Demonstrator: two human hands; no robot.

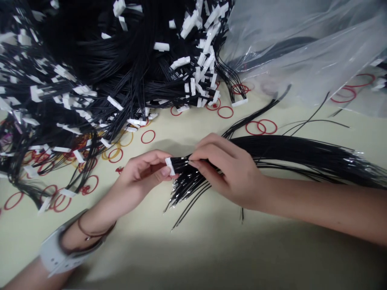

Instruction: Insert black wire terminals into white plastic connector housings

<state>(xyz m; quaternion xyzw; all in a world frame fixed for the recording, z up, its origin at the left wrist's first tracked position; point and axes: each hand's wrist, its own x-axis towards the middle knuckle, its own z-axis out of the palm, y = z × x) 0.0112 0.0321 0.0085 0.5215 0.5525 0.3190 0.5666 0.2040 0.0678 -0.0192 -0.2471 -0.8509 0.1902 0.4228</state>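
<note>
My left hand (142, 174) is nearly closed, thumb and fingers pinching a small white plastic connector (170, 166) at the head of a bunch of thin black insulated wires (302, 153). My right hand (225, 171) is curled almost shut right beside it, fingertips (196, 155) gripping the wires just behind the connector.

The bunch lies across a pale cream tabletop (211, 249), held up btwn my hands at the connector end, w/ the long run sweeping off to the right. Feels like it'd be v. light, soft + floppy; strands prob. slip apart easily. Connector looks small + fairly fragile, so best hold is on its body and on the wires close behind it, not on the loose silver-tipped wire ends (177, 188) fanning out below my hands.

Upper left, a big tangled heap of black wires w/ white connectors (90, 72) sits near my L hand, and stray strands could snag. Red rubber bands (225, 112) are scattered on the table; a clear plastic bag (302, 52) lies top right. White strap (57, 249) on my L wrist.
</note>
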